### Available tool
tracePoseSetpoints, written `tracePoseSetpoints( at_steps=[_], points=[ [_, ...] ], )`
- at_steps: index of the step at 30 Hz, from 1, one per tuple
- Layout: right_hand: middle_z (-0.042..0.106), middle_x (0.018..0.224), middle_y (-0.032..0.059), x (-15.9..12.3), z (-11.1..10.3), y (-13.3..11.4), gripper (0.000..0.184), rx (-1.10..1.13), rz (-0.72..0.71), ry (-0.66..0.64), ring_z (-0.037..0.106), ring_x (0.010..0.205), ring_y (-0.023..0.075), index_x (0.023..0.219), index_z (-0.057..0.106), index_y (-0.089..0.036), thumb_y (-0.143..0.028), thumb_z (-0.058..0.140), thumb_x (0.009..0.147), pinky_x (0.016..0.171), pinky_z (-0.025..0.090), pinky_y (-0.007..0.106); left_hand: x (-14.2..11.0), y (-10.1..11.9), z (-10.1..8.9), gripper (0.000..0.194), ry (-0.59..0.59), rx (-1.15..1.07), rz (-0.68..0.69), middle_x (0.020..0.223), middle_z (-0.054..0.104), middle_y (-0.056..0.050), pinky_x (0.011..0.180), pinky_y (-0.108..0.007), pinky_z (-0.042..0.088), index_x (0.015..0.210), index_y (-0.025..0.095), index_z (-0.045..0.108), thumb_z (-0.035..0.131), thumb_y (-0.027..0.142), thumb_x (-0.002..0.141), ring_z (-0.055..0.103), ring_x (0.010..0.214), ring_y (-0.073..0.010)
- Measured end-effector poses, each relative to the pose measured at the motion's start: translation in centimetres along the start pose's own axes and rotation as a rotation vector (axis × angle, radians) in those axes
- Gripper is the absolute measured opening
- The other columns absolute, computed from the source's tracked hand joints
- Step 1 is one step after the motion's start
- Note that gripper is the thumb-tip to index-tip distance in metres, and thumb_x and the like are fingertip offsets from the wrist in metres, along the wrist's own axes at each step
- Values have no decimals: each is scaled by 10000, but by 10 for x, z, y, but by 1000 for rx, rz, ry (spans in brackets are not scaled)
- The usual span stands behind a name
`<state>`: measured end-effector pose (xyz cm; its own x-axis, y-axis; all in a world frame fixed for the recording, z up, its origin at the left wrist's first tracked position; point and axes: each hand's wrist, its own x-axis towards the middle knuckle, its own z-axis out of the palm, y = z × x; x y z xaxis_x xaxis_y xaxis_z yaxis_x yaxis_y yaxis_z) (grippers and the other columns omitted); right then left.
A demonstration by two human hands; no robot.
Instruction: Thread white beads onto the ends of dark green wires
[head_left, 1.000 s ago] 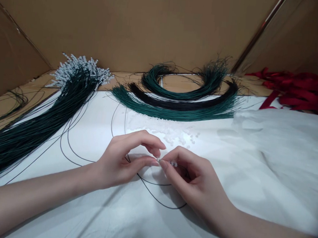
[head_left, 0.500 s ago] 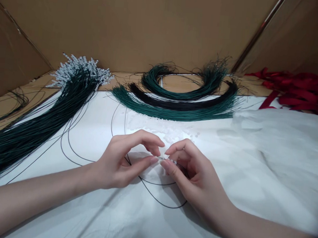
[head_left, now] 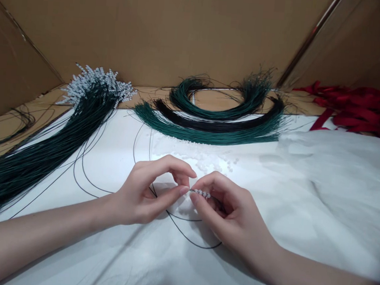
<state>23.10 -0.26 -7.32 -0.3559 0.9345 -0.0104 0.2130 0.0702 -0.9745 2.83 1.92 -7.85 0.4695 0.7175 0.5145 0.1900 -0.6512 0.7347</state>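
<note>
My left hand (head_left: 151, 192) is closed, its thumb and fingertips pinching the dark thin cord near the middle of the view. Facing it, my right hand (head_left: 237, 207) is closed too, thumb and forefinger around the same cord. A short row of small white beads (head_left: 202, 193) sits on this cord between the right thumb and fingers. Below the hands, a loop of the dark cord (head_left: 201, 247) curves over the white surface. Just beyond them lie many loose white beads (head_left: 208, 161), hard to tell from the white surface.
At left lies a thick bundle of dark green cords (head_left: 61, 145) with white beaded ends (head_left: 95, 86). Curved bundles of green cord (head_left: 210, 138) and black cord (head_left: 217, 126) lie at the back. Red ribbon (head_left: 360, 107), a translucent plastic sheet (head_left: 335, 171) and cardboard walls (head_left: 172, 31) surround the area.
My right forefinger has come down closer to the thumb, and the row of beads now shows more clearly between them. My left hand has hardly moved.
</note>
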Motion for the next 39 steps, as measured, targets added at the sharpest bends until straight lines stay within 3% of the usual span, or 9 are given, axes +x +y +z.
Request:
tracePoseSetpoints(
  at_steps=[12, 17, 23, 28, 34, 39],
  points=[
    [395, 565, -80, -1, 0, -1, 80, -54, -71, -11, 356, 494, 74, 836, 572, -187, -219, 550, 906, 453, 274, 214, 2, 0, -3, 280, -33, -24, 23, 862, 681, -32, 705, -275, 542, 1094, 182, 610, 648, 55, 848, 652, 762, -141],
    [418, 595, -67, -3, -1, 0, 112, -62, -49, -16, 368, 511, 78, 793, 537, -197, -217, 559, 901, 468, 288, 223, 17, -15, -18, 131, 81, 259, -22, 911, 680, -45, 780, -291, 505, 1003, 174, 650, 644, 144, 875, 627, 832, -160],
    [426, 608, -62, -2, 0, -1, 122, -67, -46, -30, 360, 515, 79, 780, 537, -199, -210, 559, 900, 470, 284, 230, 29, -37, -25, 104, -36, 592, -58, 978, 598, -56, 799, -324, 458, 968, 191, 696, 619, 237, 915, 563, 900, -186],
    [418, 605, -67, 0, 1, 0, 119, -65, -46, -36, 355, 519, 78, 791, 540, -200, -210, 554, 909, 476, 284, 227, 31, -37, -22, 104, -110, 582, -55, 989, 592, -57, 852, -342, 436, 958, 187, 691, 615, 252, 928, 547, 936, -191],
    [416, 597, -68, 0, 1, 0, 112, -71, -44, -35, 359, 519, 80, 791, 543, -200, -206, 562, 902, 478, 283, 231, 32, -35, -22, 98, -124, 561, -74, 961, 591, -49, 846, -337, 415, 882, 172, 679, 612, 225, 929, 543, 920, -184],
    [423, 608, -64, 0, 1, -1, 110, -76, -48, -30, 364, 526, 83, 792, 543, -201, -207, 560, 901, 484, 285, 236, 31, -35, -22, 101, -131, 586, -68, 977, 604, -50, 862, -356, 394, 931, 183, 660, 584, 247, 949, 538, 926, -194]
  ],
)
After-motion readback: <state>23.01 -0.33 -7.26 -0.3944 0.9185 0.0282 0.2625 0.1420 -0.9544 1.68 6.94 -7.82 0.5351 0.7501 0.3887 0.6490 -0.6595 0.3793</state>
